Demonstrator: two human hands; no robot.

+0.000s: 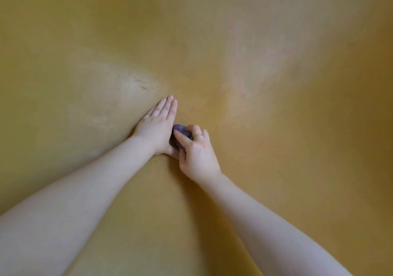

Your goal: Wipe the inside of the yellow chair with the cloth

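The curved yellow inner surface of the chair [276, 158] fills the whole view. My left hand [157, 126] lies flat on it near the middle, fingers straight and close together, holding nothing. Right beside it, my right hand [196, 154], with a ring on one finger, is closed on a small bunched purple cloth [178, 132] and presses it against the chair. Most of the cloth is hidden under my fingers; only a dark purple lump shows between the two hands.
Pale scuffed patches mark the yellow surface left of my left hand [136, 86] and up to the right [251, 71], with faint pinkish lines. Both bare forearms reach in from the bottom corners.
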